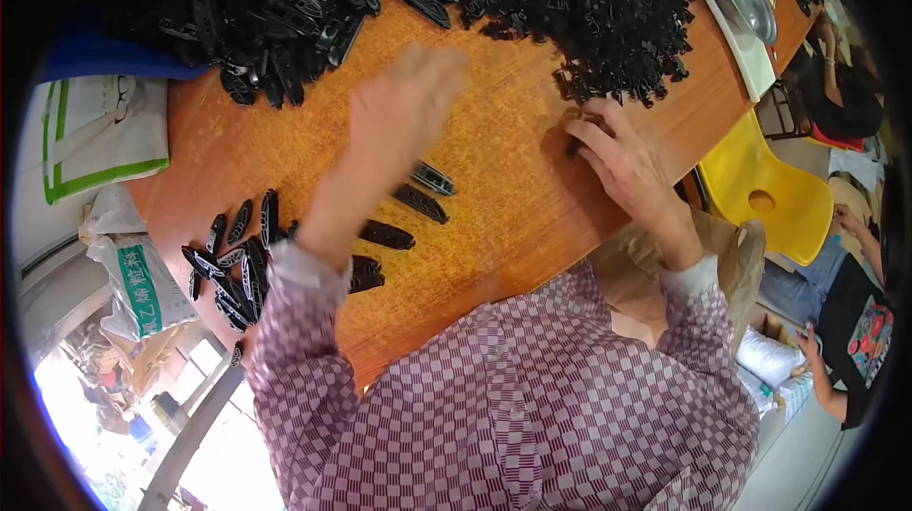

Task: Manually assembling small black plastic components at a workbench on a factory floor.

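Checked shirt nearest, table beyond. Left hand blurred over mid-table; its grip, cannot tell. Right hand at near edge of far-right black pile, fingers bent at a dark piece; clamped or not, cannot tell. Long black parts in a row nearer than left hand; more in left heap.

Between the blurred left hand and the right hand, a broad stretch of worn orange-brown wooden tabletop lies open, reaching down to the near edge. Across the far side, a high heap of long black plastic pieces on the left and a mound of small black plastic parts on the right wall off passage. Nearer, a short row of slim black pieces beside the left forearm and a loose black-and-grey cluster beyond it obstruct the left side.
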Action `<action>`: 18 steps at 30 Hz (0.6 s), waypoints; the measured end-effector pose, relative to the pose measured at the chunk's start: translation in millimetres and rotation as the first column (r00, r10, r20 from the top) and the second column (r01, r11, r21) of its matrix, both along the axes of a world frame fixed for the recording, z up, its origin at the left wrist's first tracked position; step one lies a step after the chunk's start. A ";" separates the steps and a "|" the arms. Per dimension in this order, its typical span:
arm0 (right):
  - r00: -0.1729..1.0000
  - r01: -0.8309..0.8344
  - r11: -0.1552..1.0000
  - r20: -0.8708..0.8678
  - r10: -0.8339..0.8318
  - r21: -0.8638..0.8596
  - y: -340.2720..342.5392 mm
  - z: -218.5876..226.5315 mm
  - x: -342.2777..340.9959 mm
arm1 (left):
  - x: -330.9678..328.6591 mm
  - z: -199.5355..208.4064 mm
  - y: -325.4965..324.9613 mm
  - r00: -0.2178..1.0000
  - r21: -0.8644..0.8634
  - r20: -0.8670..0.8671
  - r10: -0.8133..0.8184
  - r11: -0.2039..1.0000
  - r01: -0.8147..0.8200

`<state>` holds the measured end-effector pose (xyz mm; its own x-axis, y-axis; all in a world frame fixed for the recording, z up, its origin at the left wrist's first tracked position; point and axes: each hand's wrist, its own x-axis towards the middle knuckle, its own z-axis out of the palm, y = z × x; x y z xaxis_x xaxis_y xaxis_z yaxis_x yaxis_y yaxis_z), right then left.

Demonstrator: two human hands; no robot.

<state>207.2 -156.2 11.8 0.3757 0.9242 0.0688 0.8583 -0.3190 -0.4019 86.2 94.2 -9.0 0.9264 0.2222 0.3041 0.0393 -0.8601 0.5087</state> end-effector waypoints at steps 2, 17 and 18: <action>0.999 -0.016 1.000 -0.040 0.016 -0.001 4.5 -8.2 6.4 | 34.2 -15.9 31.5 0.990 0.092 -0.030 0.134 0.987 -0.131; 0.027 0.664 0.747 -0.999 0.026 0.038 -1.9 -17.2 -28.4 | -7.6 10.3 -6.9 0.953 -0.879 -0.212 0.217 0.384 -0.283; 0.034 0.663 0.747 -0.999 0.030 0.045 -4.2 -14.6 -31.8 | -14.1 10.4 -21.2 0.954 -0.879 -0.205 0.218 0.387 -0.278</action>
